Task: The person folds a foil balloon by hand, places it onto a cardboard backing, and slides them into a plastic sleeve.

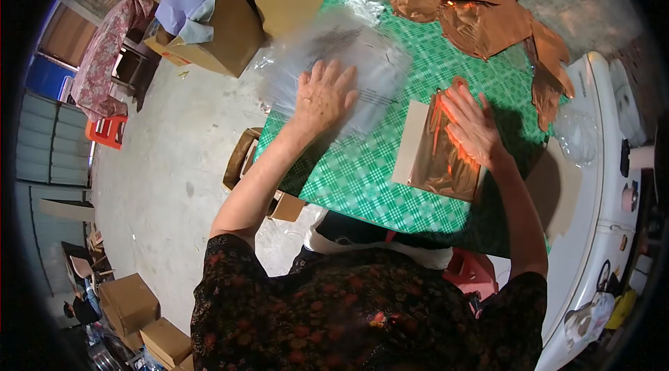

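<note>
My left hand [323, 95] lies flat, fingers apart, on a stack of clear plastic bags [380, 67] at the table's left side. Small dark print shows on the plastic. On the right, my right hand [474, 123] rests with fingers stretched out on a shiny copper-coloured foil packet [446, 172]. A pale cardboard sheet [411, 141] sticks out from the packet's left side; how far it runs under the foil is hidden. Both hands are on the green checked tablecloth [355, 183] or on things lying on it.
More copper foil packets [481, 22] overlap along the table's far right edge. Crumpled clear plastic [366, 5] lies at the back. An open cardboard box [223, 29] with purple material stands at the far left. A white appliance [585, 197] borders the right side.
</note>
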`<state>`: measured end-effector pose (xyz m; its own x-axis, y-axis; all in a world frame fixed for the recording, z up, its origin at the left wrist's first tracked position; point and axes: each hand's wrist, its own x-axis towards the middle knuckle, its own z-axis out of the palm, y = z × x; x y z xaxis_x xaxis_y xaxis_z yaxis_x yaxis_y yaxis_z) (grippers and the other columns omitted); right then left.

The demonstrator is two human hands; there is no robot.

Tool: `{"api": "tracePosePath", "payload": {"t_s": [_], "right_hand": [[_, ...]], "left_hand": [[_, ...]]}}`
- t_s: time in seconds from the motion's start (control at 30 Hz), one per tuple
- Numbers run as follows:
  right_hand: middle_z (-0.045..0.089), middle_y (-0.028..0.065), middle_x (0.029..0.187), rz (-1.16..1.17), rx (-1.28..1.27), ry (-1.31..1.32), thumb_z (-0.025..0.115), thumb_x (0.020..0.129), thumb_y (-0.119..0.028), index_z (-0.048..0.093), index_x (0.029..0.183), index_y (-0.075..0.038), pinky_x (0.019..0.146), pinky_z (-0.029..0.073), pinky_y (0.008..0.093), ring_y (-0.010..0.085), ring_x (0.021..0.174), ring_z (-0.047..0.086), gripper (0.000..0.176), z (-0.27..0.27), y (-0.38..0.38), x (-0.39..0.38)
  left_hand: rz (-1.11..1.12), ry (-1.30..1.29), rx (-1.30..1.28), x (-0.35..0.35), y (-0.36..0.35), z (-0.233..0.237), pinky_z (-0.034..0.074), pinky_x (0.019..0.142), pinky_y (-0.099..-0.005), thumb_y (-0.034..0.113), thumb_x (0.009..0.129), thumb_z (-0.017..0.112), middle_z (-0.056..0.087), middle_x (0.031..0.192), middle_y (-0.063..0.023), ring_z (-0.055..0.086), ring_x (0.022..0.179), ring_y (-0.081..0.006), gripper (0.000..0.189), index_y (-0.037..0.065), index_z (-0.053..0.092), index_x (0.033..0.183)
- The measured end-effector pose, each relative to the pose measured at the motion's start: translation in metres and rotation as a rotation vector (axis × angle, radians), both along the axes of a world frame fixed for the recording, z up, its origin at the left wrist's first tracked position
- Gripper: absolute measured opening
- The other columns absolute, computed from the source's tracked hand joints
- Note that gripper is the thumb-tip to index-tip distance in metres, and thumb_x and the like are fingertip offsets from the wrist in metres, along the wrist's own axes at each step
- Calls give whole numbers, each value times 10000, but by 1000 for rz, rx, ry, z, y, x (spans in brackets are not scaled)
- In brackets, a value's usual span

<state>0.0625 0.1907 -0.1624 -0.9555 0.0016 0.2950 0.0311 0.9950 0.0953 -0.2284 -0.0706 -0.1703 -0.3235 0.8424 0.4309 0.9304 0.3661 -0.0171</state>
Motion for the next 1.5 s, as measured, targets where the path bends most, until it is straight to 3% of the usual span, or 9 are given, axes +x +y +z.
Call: {"api": "tracePosePath", "payload": {"t_s": [0.2,0.33,0.53,0.67,0.83,0.97,1.1,1.27,1.5], "right_hand": [[321,48,1734,-80,-127,-126,493,1104,-374,375,1658,-166,1317,60,516,259,1624,206,603,-1,0,1],[281,59,1753,-75,-177,-134,395,1132,-406,360,1665,-162,1315,61,521,256,1639,160,587,-7,5,2],[269,27,1763,-69,-86,-90,457,1097,-425,351,1673,-200,1320,66,516,238,1644,158,628,-12,8,3],[266,1,1765,-82,-30,-32,517,1063,-396,340,1681,-232,1315,98,537,234,1639,184,664,-19,6,3],[272,5,1761,-66,-82,-37,532,1080,-363,310,1688,-227,1309,126,553,247,1631,203,662,-27,12,4],[252,19,1765,-247,-165,120,524,1086,-374,290,1691,-191,1304,152,562,269,1614,229,674,-8,-3,16],[407,129,1684,-302,-30,48,667,975,-398,454,1597,-80,1278,208,605,325,1574,331,730,17,-76,65],[534,236,1555,-273,-263,141,807,825,-382,550,1476,64,1241,275,626,380,1493,455,830,9,-171,121],[540,287,1526,-486,-279,173,810,795,-466,564,1423,130,1252,239,640,410,1474,472,900,-5,-198,129]], "left_hand": [[87,-11,16,2,17,-7,407,1106,-547,406,1003,668,481,1586,-131,446,1431,-388,550,213,559,1506],[-227,-116,237,51,30,30,371,1164,-585,351,946,739,467,1575,-236,416,1458,-473,636,86,559,1495],[-691,-394,36,151,56,25,281,1277,-560,405,936,746,333,1689,-235,298,1576,-426,800,67,453,1599],[-578,-370,-80,170,57,-15,198,1301,-561,627,991,599,216,1735,-248,191,1607,-458,902,91,333,1666],[-544,-295,-101,174,58,-9,180,1302,-576,646,1003,574,213,1739,-242,186,1609,-460,865,146,345,1671],[-529,-262,-110,174,58,-9,175,1303,-576,651,1015,548,222,1735,-247,185,1607,-462,827,171,371,1665],[-521,-226,-129,174,57,-9,175,1307,-567,586,1050,522,270,1706,-271,204,1595,-477,749,136,413,1638],[-524,-226,-103,174,59,-10,179,1308,-555,499,1072,517,279,1703,-263,219,1591,-465,673,150,412,1639],[-518,-201,-92,175,59,-12,207,1299,-558,476,1069,537,289,1706,-250,240,1583,-463,666,165,406,1643]]}}
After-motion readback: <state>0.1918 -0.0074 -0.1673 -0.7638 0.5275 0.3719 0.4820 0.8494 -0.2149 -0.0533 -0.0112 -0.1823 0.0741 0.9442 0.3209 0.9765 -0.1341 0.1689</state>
